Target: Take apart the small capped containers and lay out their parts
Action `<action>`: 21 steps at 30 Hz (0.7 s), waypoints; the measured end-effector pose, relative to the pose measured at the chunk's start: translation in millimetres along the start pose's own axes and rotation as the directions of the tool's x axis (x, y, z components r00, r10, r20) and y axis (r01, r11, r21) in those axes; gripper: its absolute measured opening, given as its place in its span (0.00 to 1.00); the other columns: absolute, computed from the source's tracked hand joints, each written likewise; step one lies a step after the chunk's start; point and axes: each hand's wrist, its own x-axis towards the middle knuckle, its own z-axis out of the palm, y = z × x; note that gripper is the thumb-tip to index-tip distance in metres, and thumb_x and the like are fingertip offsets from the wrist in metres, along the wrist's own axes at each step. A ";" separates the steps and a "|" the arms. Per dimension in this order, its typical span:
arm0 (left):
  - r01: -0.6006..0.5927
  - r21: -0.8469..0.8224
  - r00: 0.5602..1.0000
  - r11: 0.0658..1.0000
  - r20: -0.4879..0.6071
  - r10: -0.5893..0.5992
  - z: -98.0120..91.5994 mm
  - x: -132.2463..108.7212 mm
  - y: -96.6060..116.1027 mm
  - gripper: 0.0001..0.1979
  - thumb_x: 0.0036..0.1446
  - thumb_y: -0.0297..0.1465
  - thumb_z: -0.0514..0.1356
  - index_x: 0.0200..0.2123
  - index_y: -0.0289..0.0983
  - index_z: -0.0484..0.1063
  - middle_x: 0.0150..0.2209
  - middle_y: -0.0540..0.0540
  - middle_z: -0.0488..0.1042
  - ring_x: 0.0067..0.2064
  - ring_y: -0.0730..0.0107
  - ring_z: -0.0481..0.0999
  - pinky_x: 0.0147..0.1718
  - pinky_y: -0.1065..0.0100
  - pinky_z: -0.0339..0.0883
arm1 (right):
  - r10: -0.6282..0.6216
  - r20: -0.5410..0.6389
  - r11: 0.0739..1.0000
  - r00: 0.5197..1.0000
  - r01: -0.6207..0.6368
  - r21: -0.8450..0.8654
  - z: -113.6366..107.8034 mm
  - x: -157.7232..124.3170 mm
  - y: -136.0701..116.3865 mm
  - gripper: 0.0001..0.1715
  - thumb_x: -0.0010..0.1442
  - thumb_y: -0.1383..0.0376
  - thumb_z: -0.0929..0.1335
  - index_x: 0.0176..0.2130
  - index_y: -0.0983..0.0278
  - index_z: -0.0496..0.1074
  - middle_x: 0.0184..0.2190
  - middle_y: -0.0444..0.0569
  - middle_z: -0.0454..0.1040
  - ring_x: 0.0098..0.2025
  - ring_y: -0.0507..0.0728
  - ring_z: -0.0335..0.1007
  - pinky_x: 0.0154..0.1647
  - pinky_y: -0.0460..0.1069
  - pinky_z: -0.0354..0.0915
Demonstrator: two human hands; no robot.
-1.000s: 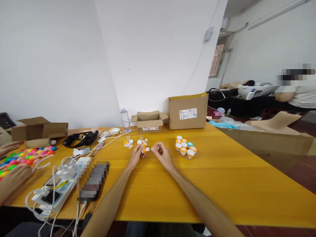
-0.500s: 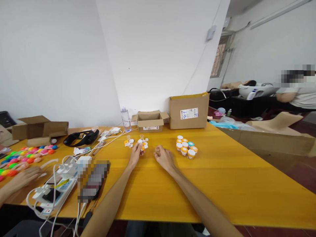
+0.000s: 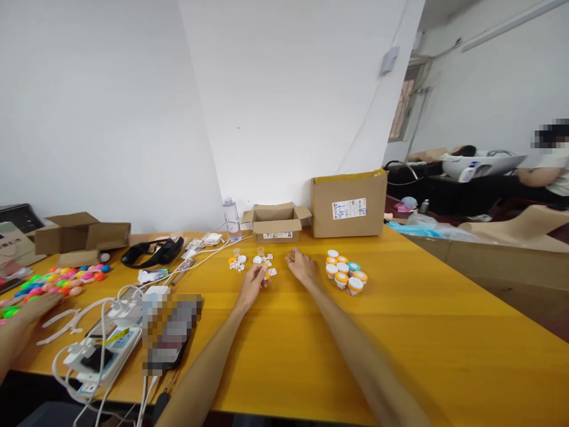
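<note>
My left hand [image 3: 254, 283] is closed around a small orange-and-white piece [image 3: 267, 274], probably a lid, beside a cluster of white spotted pieces [image 3: 268, 258]. Across a short gap, my right hand [image 3: 303, 268] pinches a small clear jar [image 3: 291, 255], its shape partly hidden by the fingers. Two more clear jars stand beyond the left hand, one [image 3: 261, 251] behind the spotted pieces and another [image 3: 236, 252] further left by loose lids [image 3: 241, 260]. Right of my right hand, several lidded jars [image 3: 341, 276] in white, orange and teal stand close together.
An open carton [image 3: 278, 226], a taller box [image 3: 349, 222] and a clear bottle [image 3: 231, 219] line the back. To the left lie a power strip [image 3: 109, 350] with cables, a blurred-out phone [image 3: 175, 332] and colourful balls [image 3: 66, 279]. Another person's hand [image 3: 42, 305] reaches among them.
My right hand has moved slightly away from me with the clear jar. The other person's hand at the left has shifted onto the colourful balls, leaving a white strap on the table. The view has turned slightly left.
</note>
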 end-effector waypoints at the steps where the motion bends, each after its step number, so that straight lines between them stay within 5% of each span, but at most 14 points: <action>1: 0.004 0.002 1.000 1.000 0.012 -0.004 0.0 0.1 -0.2 0.24 0.49 0.53 0.63 0.31 0.37 0.70 0.24 0.51 0.74 0.23 0.74 0.70 0.25 0.71 0.62 | 0.007 0.009 1.000 1.000 -0.007 0.005 -0.1 3.2 -1.6 0.13 0.59 0.62 0.68 0.45 0.57 0.71 0.37 0.51 0.80 0.45 0.62 0.75 0.44 0.53 0.62; 7: -0.002 -0.009 0.999 1.000 0.051 0.003 1.5 -0.5 2.2 0.22 0.46 0.50 0.67 0.32 0.38 0.70 0.25 0.51 0.74 0.24 0.74 0.69 0.27 0.70 0.64 | 0.000 -0.014 1.000 1.000 0.000 0.026 -2.2 1.3 -2.6 0.19 0.55 0.63 0.71 0.48 0.59 0.70 0.35 0.53 0.80 0.46 0.66 0.75 0.46 0.56 0.62; 11: 0.002 -0.034 0.998 0.999 0.060 0.000 2.8 -0.3 3.0 0.23 0.41 0.47 0.70 0.33 0.38 0.69 0.26 0.52 0.74 0.25 0.74 0.71 0.29 0.70 0.66 | -0.058 -0.032 0.973 0.998 0.064 0.220 -1.9 -12.1 9.9 0.22 0.54 0.62 0.71 0.49 0.60 0.69 0.32 0.47 0.79 0.42 0.62 0.75 0.45 0.55 0.64; 15: -0.005 -0.037 0.999 0.999 0.051 0.007 2.6 1.1 0.0 0.23 0.39 0.45 0.72 0.33 0.38 0.69 0.29 0.51 0.75 0.27 0.73 0.73 0.30 0.70 0.68 | -0.234 0.008 0.828 0.972 0.195 0.525 -2.1 -30.8 17.8 0.14 0.58 0.56 0.67 0.42 0.59 0.72 0.35 0.47 0.79 0.39 0.58 0.75 0.43 0.53 0.67; 21: -0.043 0.011 0.994 0.999 0.099 0.041 0.8 2.9 -3.8 0.20 0.39 0.40 0.73 0.32 0.37 0.71 0.29 0.52 0.76 0.30 0.73 0.74 0.33 0.70 0.68 | -0.451 0.064 0.660 0.890 0.285 0.695 -4.8 -55.0 10.5 0.20 0.57 0.50 0.68 0.42 0.59 0.74 0.39 0.48 0.78 0.41 0.58 0.73 0.42 0.51 0.68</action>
